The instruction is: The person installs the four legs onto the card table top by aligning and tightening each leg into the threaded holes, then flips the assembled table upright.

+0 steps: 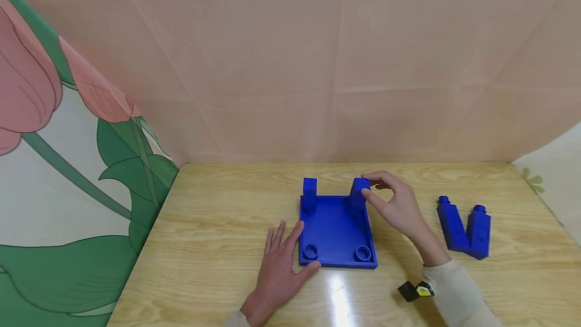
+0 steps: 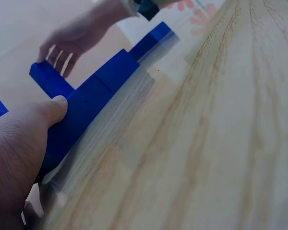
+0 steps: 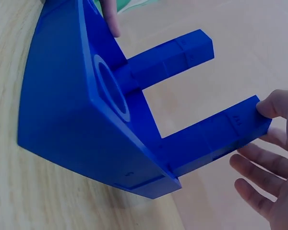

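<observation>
While left hand (image 1: 280, 268), fingers apart, touches tray (image 1: 338, 231), right hand (image 1: 401, 208) pinches right post (image 1: 358, 193); seemingly seating it, next likely needs downward press

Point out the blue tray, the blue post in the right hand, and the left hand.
Blue tray (image 1: 337, 232): head view, bare middle of its floor.
Held post (image 3: 213, 136): right wrist view, middle of its long side.
Left hand (image 1: 279, 267): head view, back of the hand.

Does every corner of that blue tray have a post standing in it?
No, posts stand only at the two far corners, while the near corners of the tray show bare round sockets.
</observation>
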{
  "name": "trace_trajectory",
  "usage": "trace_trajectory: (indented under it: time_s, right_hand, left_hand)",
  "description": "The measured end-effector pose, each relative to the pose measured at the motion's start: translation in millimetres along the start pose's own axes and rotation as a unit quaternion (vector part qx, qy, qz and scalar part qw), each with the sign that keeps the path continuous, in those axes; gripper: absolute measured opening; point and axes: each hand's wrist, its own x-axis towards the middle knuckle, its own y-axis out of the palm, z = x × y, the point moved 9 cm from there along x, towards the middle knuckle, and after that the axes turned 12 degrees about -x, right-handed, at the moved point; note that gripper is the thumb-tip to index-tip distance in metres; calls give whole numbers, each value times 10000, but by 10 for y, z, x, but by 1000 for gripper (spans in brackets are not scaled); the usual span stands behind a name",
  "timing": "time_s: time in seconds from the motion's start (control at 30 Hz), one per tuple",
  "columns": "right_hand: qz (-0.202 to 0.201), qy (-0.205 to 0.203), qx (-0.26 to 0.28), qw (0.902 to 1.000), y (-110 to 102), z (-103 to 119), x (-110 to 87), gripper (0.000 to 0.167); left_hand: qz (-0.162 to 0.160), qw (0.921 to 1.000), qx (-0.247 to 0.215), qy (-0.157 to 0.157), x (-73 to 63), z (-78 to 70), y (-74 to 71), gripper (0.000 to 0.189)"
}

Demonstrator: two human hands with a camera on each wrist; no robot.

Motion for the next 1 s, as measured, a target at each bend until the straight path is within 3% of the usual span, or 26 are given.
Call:
trace_trajectory:
  time_s: [0.33, 0.53, 0.77, 1.0]
  right_hand:
    - [-251, -112, -228, 9994, 37, 34, 17, 27]
    - [-167, -167, -75, 9997, 49, 21, -18, 31]
    - [-64, -462, 12, 9989, -17, 2, -288, 70]
    - [-495, -434, -416, 9970, -287, -66, -658, 81]
  left_hand:
    - [-78, 10000, -22, -55, -5, 10, -45, 94]
    - [-118, 9999, -2, -53, 2, 22, -38, 94]
    - [-37, 10000, 9, -68, 22, 29, 0, 96]
    - [32, 9998, 34, -185, 21, 50, 11, 97]
